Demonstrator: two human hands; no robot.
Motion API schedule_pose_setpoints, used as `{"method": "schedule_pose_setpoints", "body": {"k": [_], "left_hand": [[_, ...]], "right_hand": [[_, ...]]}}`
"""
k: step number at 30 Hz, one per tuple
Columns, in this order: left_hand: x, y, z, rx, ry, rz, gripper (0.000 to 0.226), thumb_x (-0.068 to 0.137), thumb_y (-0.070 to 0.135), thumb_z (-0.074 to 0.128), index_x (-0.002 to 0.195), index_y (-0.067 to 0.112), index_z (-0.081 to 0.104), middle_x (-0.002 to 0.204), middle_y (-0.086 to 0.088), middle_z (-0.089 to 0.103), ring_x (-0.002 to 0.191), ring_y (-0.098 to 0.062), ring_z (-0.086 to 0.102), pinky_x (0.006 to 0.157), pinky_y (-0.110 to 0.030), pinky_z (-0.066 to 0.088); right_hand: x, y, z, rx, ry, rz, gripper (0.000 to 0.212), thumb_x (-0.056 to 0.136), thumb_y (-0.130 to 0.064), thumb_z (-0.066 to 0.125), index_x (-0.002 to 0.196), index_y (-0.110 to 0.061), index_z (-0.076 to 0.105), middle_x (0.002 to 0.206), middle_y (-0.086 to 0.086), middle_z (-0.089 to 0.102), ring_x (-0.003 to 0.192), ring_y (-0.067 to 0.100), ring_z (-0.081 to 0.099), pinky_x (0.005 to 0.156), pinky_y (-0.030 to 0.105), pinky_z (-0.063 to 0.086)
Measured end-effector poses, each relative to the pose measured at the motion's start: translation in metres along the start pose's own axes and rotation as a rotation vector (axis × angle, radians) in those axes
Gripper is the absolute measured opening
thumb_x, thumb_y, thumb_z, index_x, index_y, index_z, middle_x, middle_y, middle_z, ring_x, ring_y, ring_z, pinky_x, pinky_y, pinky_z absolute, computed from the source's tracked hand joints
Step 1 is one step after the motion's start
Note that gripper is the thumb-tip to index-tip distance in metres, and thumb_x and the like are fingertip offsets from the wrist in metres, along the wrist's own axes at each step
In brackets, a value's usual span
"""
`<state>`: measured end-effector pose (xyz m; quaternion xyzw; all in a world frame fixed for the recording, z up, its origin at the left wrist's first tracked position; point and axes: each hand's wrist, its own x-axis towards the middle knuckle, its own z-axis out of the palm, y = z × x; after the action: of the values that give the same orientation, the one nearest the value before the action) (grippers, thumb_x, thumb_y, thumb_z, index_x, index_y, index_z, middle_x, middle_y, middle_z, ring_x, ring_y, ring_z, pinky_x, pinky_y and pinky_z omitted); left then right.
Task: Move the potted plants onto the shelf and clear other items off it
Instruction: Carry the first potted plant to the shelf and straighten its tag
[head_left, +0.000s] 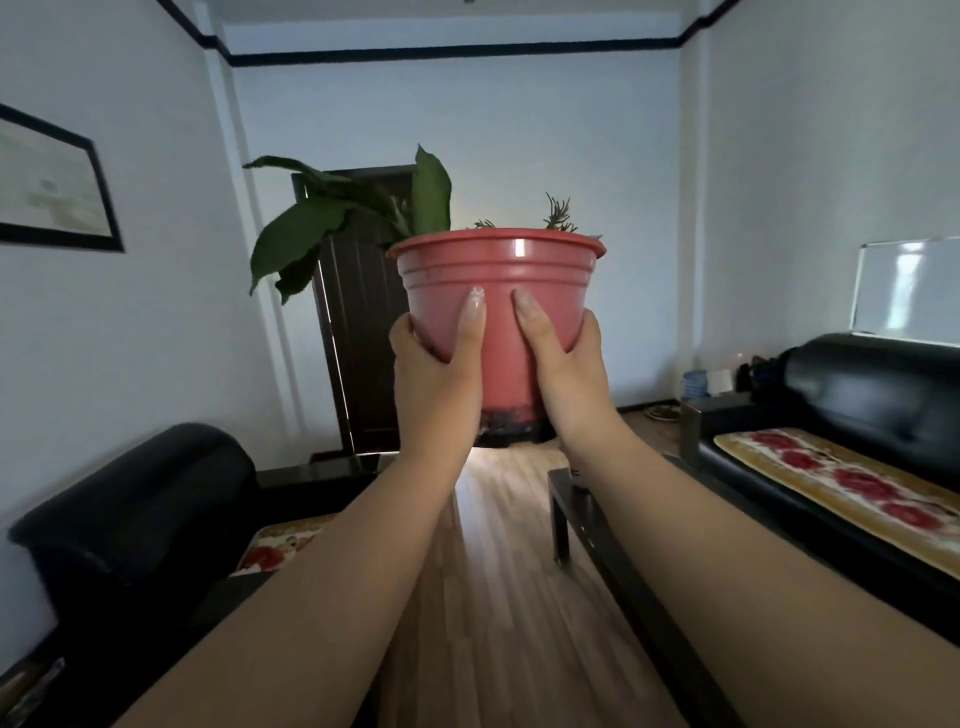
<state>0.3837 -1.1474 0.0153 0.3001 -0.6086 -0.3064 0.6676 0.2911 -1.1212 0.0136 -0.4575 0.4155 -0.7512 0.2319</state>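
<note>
Both our hands clamp the red plastic pot: left hand wraps its left side, right hand its right side, thumbs pressed flat on the near wall. We hold it raised at arm's length, mid-room, clear of any surface.

Room: wood-plank floor, pale walls, dark trim along the ceiling. Dark door directly behind the pot. Black leather armchair on the left, black leather sofa on the right with a red-flowered cushion mat. Dark low table right of centre, partly covered by our right forearm. Framed picture on the left wall, cut off by the frame edge. Whiteboard above the sofa.

Soil hidden behind the rim. Small clutter beside the sofa too blurred to name. No shelf visible.

Pot: glossy, ribbed rim, tapered, dirt-smeared base. Broad drooping green leaves on the left, small spiky sprigs on the right.
</note>
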Motion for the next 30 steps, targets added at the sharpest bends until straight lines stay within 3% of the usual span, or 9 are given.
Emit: {"method": "schedule_pose_setpoints", "body": {"k": [4, 7, 10, 13, 19, 20, 23, 27, 30], "left_hand": [[-0.04, 0.036, 0.037, -0.062, -0.078, -0.018, 0.072, 0.066, 0.07, 0.046, 0.122, 0.026, 0.038, 0.11, 0.009, 0.056, 0.093, -0.006, 0.058, 0.07, -0.018, 0.046], [-0.07, 0.056, 0.079, -0.097, -0.114, -0.045, 0.056, 0.076, 0.062, 0.05, 0.116, 0.027, 0.039, 0.095, 0.019, 0.054, 0.084, 0.003, 0.054, 0.064, -0.015, 0.041], [-0.101, 0.073, 0.128, -0.135, -0.153, -0.052, 0.062, 0.078, 0.062, 0.049, 0.124, 0.021, 0.04, 0.102, 0.013, 0.056, 0.086, -0.002, 0.055, 0.063, -0.015, 0.04], [-0.14, 0.095, 0.191, -0.181, -0.218, -0.078, 0.067, 0.078, 0.066, 0.046, 0.128, 0.021, 0.037, 0.112, 0.007, 0.056, 0.095, -0.013, 0.056, 0.071, -0.021, 0.046], [-0.228, 0.146, 0.32, -0.321, -0.418, -0.127, 0.064, 0.079, 0.066, 0.044, 0.126, 0.024, 0.034, 0.105, 0.01, 0.052, 0.098, -0.017, 0.057, 0.073, -0.024, 0.047], [-0.239, 0.151, 0.336, -0.341, -0.451, -0.132, 0.061, 0.079, 0.066, 0.044, 0.122, 0.025, 0.035, 0.1, 0.012, 0.053, 0.095, -0.015, 0.058, 0.072, -0.024, 0.049], [-0.277, 0.176, 0.393, -0.412, -0.551, -0.16, 0.049, 0.081, 0.061, 0.044, 0.112, 0.025, 0.035, 0.089, 0.019, 0.051, 0.079, -0.002, 0.054, 0.051, -0.008, 0.043], [-0.319, 0.205, 0.465, -0.509, -0.68, -0.157, 0.059, 0.08, 0.062, 0.045, 0.12, 0.019, 0.039, 0.095, 0.011, 0.056, 0.084, -0.005, 0.055, 0.06, -0.017, 0.042], [-0.357, 0.229, 0.523, -0.586, -0.819, -0.185, 0.045, 0.082, 0.057, 0.047, 0.111, 0.023, 0.037, 0.086, 0.018, 0.05, 0.077, 0.002, 0.051, 0.048, -0.007, 0.043]], "right_hand": [[-0.021, -0.032, -0.055, -0.033, 0.059, -0.031, 0.054, 0.075, -0.053, 0.064, 0.116, -0.025, 0.044, 0.115, -0.002, 0.06, 0.101, 0.014, 0.062, 0.089, 0.037, 0.053], [-0.031, -0.055, -0.107, -0.063, 0.126, -0.059, 0.054, 0.073, -0.055, 0.065, 0.113, -0.026, 0.044, 0.114, -0.001, 0.061, 0.102, 0.016, 0.062, 0.092, 0.04, 0.052], [-0.042, -0.076, -0.165, -0.089, 0.174, -0.08, 0.054, 0.073, -0.053, 0.066, 0.113, -0.026, 0.042, 0.114, 0.0, 0.06, 0.101, 0.017, 0.062, 0.09, 0.04, 0.052], [-0.052, -0.103, -0.238, -0.133, 0.215, -0.098, 0.055, 0.076, -0.049, 0.066, 0.117, -0.024, 0.041, 0.115, 0.001, 0.059, 0.1, 0.016, 0.062, 0.084, 0.034, 0.054], [-0.082, -0.16, -0.388, -0.261, 0.398, -0.137, 0.06, 0.077, -0.049, 0.062, 0.125, -0.023, 0.037, 0.117, 0.0, 0.056, 0.099, 0.014, 0.06, 0.077, 0.027, 0.054], [-0.087, -0.167, -0.405, -0.271, 0.429, -0.145, 0.06, 0.078, -0.048, 0.062, 0.126, -0.023, 0.037, 0.116, -0.001, 0.056, 0.098, 0.012, 0.06, 0.074, 0.024, 0.053], [-0.1, -0.19, -0.47, -0.316, 0.542, -0.184, 0.056, 0.077, -0.047, 0.064, 0.122, -0.023, 0.041, 0.113, -0.001, 0.058, 0.096, 0.011, 0.062, 0.071, 0.022, 0.053], [-0.115, -0.219, -0.543, -0.395, 0.702, -0.252, 0.056, 0.076, -0.046, 0.065, 0.121, -0.021, 0.042, 0.112, 0.0, 0.06, 0.094, 0.01, 0.063, 0.063, 0.014, 0.054], [-0.124, -0.241, -0.605, -0.472, 0.855, -0.298, 0.056, 0.073, -0.047, 0.069, 0.117, -0.02, 0.046, 0.111, 0.003, 0.063, 0.093, 0.012, 0.064, 0.07, 0.021, 0.056]]}}
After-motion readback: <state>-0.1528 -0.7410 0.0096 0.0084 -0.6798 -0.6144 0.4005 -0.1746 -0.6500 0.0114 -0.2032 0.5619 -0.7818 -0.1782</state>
